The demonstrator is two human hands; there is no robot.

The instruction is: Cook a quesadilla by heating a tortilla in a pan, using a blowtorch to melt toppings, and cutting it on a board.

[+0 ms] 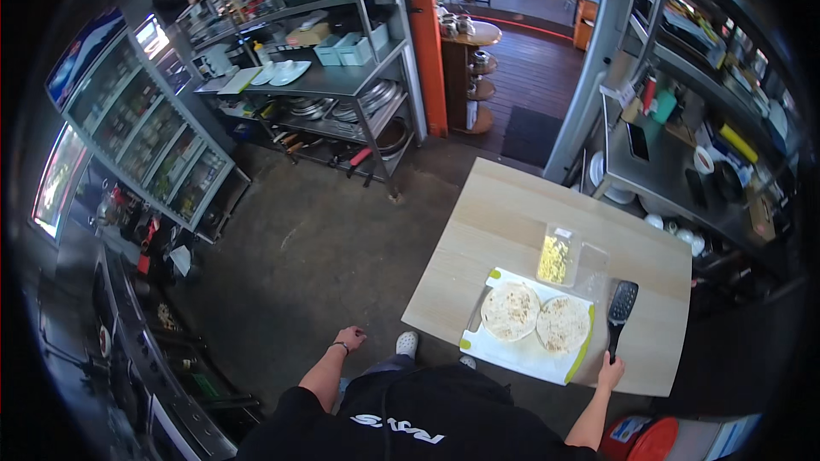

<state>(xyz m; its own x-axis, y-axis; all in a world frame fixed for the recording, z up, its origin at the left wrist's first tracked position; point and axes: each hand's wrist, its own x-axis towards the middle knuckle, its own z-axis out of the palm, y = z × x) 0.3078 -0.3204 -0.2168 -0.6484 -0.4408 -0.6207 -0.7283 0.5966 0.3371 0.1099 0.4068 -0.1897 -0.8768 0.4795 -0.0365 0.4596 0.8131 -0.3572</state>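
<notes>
My right hand point(611, 372) grips the handle of a black slotted turner point(622, 305), whose blade lies over the right side of the wooden table. Left of it, two browned flatbreads, one on the left point(510, 312) and one on the right point(563, 325), lie side by side on a white cutting board point(512, 358) with green corners. Beyond the board, a clear plastic container point(549, 230) holds shredded yellow cheese point(554, 260). A clear lid point(594, 269) lies beside it. My left hand point(350, 337) hangs over the floor with fingers loosely curled, holding nothing visible.
The light wooden table point(474, 224) has its left corner near my legs. A steel shelf unit point(378, 70) stands ahead, a glass-door fridge point(147, 121) at left, a stove point(138, 358) at lower left. A steel counter point(640, 173) flanks the right; a red bucket point(653, 442) sits below.
</notes>
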